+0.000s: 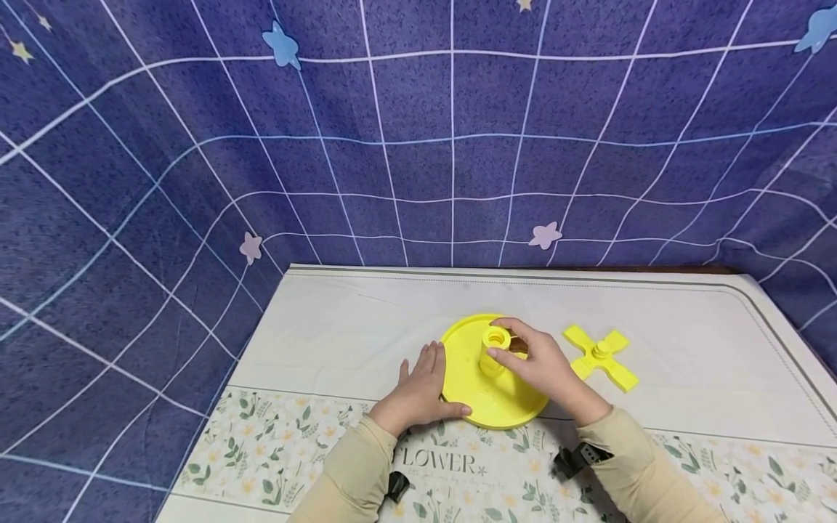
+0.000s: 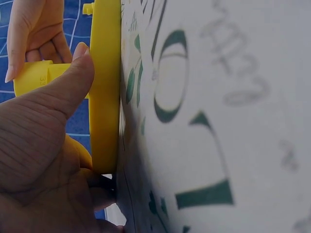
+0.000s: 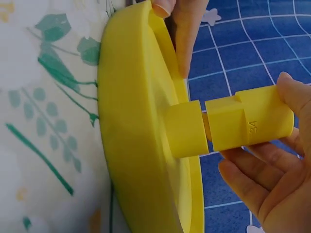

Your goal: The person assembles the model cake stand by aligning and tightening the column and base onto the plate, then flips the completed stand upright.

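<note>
A round yellow tray (image 1: 458, 361) with a raised rim lies flat on the table. My left hand (image 1: 421, 392) holds its left and front edge, the thumb (image 2: 82, 63) over the rim. From the tray's middle rises a short yellow post (image 3: 187, 128). My right hand (image 1: 532, 359) pinches a hollow yellow cylinder (image 3: 252, 116) between thumb and fingers. This cylinder stands in line over the post, with a narrow gap showing between them in the right wrist view. Raised characters mark its side, and its open top shows in the head view.
Right of the tray lies a yellow cross-shaped piece (image 1: 617, 372) with a threaded stud at its centre. A floral cloth (image 1: 281, 450) covers the front of the white table (image 1: 353, 312). A blue grid-patterned curtain (image 1: 418, 167) hangs behind and at the sides.
</note>
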### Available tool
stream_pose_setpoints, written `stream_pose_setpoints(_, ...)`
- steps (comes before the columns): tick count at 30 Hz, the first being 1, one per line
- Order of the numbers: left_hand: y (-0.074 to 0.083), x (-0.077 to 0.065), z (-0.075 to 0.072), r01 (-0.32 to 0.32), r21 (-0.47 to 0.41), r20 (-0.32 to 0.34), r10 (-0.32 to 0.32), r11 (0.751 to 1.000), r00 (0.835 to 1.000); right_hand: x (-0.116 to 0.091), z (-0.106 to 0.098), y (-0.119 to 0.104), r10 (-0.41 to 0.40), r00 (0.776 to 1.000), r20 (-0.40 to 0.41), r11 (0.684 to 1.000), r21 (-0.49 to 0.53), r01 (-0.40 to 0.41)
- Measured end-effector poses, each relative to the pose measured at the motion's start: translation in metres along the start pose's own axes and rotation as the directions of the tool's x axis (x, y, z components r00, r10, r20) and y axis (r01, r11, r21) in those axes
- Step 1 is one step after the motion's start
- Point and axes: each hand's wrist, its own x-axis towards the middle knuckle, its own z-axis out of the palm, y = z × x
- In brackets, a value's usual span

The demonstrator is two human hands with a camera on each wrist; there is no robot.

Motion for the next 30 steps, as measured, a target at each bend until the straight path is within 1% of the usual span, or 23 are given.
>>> stream_pose_setpoints(10, 0.0, 0.0, 0.0, 0.001, 0.0, 0.01, -0.001, 1.0, 1.0, -0.002, 0.007, -0.005, 0.034, 0.996, -0.087, 0.995, -0.094, -0.042)
stream_pose_setpoints(15, 0.0, -0.001, 0.001, -0.005, -0.003, 0.005, 0.005, 1.0, 1.0, -0.003, 0.008, -0.005, 0.04, 0.994, -0.103, 0.991, -0.12, -0.052)
stream_pose_setpoints(19, 0.002, -0.002, 0.0, -0.003, -0.006, 0.007, 0.003, 1.0, 1.0, -0.005, 0.007, -0.006, 0.035, 0.996, -0.087, 0.992, -0.118, -0.045)
stream_pose_setpoints(21, 0.002, -0.002, 0.0, -0.002, -0.008, 0.006, 0.002, 1.0, 1.0, -0.005, 0.007, -0.008, 0.018, 0.997, -0.073, 0.994, -0.109, -0.026)
stream_pose_setpoints(25, 0.001, -0.002, 0.0, -0.001, -0.005, 0.006, 0.001, 1.0, 1.0, -0.003, 0.005, -0.011, -0.013, 0.999, -0.031, 0.997, -0.07, 0.011)
stream_pose_setpoints(30, 0.001, -0.002, 0.0, -0.003, -0.003, 0.005, 0.003, 1.0, 1.0, -0.001, 0.004, -0.012, -0.025, 0.999, 0.027, 0.998, -0.054, 0.027)
